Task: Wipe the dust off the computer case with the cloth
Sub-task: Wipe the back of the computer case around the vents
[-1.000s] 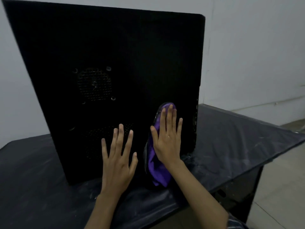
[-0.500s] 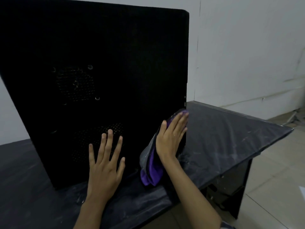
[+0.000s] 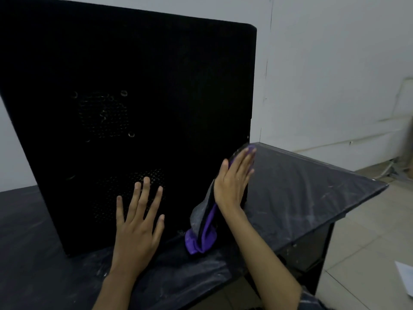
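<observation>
A tall black computer case (image 3: 169,90) stands upright on the dark table (image 3: 308,186), its side panel with two perforated vents facing me. My left hand (image 3: 138,222) lies flat with spread fingers against the lower part of the panel. My right hand (image 3: 234,182) presses a purple and grey cloth (image 3: 202,233) with straight fingers against the case's lower right edge. The cloth hangs down below my palm to the table.
The table is covered in a dusty dark sheet and its right corner (image 3: 384,186) juts out over a tiled floor (image 3: 368,242). A white wall (image 3: 335,63) stands close behind the case. A white sheet (image 3: 405,275) lies on the floor at the right.
My right hand has slid the cloth rightward from the panel's lower middle to the case's right edge. My left hand stays flat on the panel.
</observation>
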